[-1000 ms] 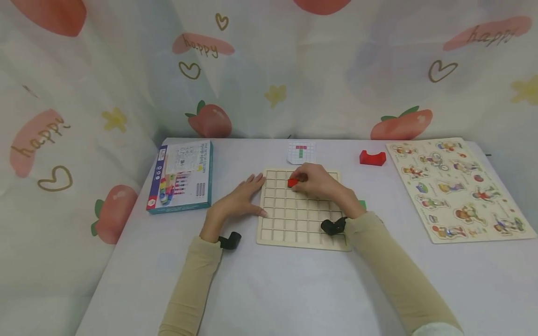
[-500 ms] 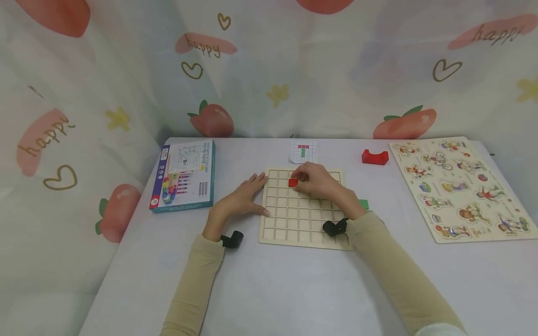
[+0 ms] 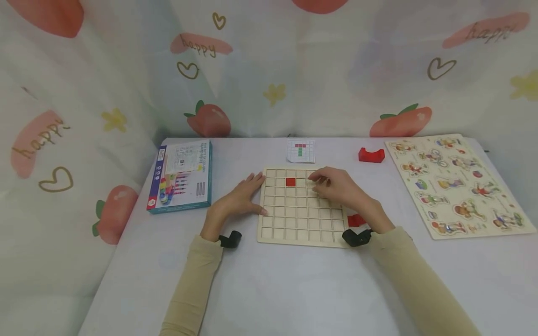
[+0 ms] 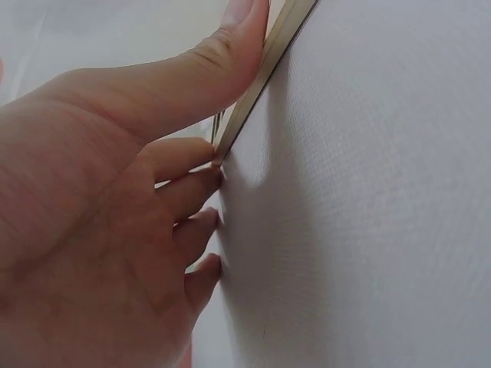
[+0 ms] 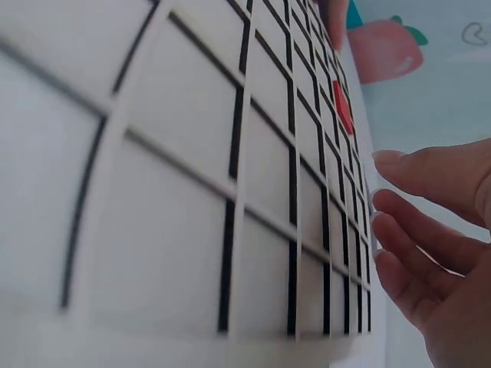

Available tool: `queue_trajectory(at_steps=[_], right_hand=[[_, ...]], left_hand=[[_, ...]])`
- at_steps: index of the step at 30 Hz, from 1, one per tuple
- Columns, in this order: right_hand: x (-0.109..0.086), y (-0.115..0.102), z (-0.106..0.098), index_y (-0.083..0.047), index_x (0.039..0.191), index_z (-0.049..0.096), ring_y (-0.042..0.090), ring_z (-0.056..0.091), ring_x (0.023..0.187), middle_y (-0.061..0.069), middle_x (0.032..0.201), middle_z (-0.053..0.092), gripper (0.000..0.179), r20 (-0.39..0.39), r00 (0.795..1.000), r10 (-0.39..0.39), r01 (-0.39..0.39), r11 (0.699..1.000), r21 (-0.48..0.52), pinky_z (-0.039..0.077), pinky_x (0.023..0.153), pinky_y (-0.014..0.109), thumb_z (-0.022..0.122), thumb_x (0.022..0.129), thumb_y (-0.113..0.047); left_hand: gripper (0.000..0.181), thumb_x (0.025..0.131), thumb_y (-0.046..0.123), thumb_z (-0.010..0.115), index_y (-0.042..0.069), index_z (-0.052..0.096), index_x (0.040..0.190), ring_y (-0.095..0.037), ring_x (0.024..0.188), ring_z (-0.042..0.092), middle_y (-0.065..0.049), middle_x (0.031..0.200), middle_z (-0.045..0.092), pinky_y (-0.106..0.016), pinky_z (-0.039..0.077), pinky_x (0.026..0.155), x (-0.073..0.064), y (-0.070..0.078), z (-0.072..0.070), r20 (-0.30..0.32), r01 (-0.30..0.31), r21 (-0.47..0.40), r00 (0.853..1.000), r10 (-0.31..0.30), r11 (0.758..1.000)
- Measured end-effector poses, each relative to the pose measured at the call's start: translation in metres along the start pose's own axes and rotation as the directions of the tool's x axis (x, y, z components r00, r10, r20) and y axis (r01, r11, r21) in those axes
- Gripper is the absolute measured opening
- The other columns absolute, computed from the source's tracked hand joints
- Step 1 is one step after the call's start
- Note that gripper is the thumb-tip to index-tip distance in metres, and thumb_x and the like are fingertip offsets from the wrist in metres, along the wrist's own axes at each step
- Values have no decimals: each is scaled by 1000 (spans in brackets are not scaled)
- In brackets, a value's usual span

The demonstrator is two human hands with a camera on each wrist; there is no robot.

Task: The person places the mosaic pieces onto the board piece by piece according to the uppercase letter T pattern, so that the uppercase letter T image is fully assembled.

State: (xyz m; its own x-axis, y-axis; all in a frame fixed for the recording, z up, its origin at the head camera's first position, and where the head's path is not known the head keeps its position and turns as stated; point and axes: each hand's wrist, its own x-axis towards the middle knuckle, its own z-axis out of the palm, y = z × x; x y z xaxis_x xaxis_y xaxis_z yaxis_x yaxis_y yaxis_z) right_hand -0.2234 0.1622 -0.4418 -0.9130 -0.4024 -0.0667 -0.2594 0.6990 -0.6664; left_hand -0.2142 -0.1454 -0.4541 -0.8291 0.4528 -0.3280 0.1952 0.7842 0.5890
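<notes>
A wooden grid board (image 3: pixel 302 240) lies on the table, and a red square piece (image 3: pixel 290 182) sits in one of its cells in the second row from the far edge. My left hand (image 3: pixel 237 198) rests at the board's left side, its thumb on the rim and its fingers along the edge; the left wrist view shows the thumb against the rim (image 4: pixel 268 69). Over the board's far right part hovers my right hand (image 3: pixel 338 186). In the right wrist view its thumb (image 5: pixel 433 176) and fingers are parted, holding nothing.
A small pattern card (image 3: pixel 300 151) with a red and green T lies beyond the board. Red blocks (image 3: pixel 356 220) sit by the right forearm, partly hidden. A red arched block (image 3: pixel 371 155), a picture puzzle board (image 3: pixel 439 228) and a flat box (image 3: pixel 180 177) stand around.
My right hand has let go of the red square, which now lies flat in its cell, and has moved right. The green piece by the forearm is now hidden; red blocks show there. My left hand stays.
</notes>
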Motion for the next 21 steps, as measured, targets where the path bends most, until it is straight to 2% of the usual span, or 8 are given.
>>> queue_trajectory(at_steps=[13, 21], right_hand=[[-49, 22, -19, -4, 125, 70, 28, 61, 103, 13, 116, 72, 30, -95, 994, 52, -55, 998, -24, 53, 90, 42, 69, 96, -11], [-75, 33, -28, -3, 122, 71, 26, 61, 96, 13, 112, 72, 31, -107, 993, 53, -59, 997, -50, 52, 79, 28, 75, 93, -11]], left_hand=[[110, 83, 34, 86, 8, 19, 165, -25, 162, -2, -5, 174, 9, -42, 2, 133, -2, 0, 1, -2, -10, 6, 1000, 10, 1000], [110, 83, 33, 86, 8, 18, 165, -25, 162, -2, -5, 174, 9, -43, 2, 133, -1, 0, 0, -3, -11, -4, 1000, 11, 1000]])
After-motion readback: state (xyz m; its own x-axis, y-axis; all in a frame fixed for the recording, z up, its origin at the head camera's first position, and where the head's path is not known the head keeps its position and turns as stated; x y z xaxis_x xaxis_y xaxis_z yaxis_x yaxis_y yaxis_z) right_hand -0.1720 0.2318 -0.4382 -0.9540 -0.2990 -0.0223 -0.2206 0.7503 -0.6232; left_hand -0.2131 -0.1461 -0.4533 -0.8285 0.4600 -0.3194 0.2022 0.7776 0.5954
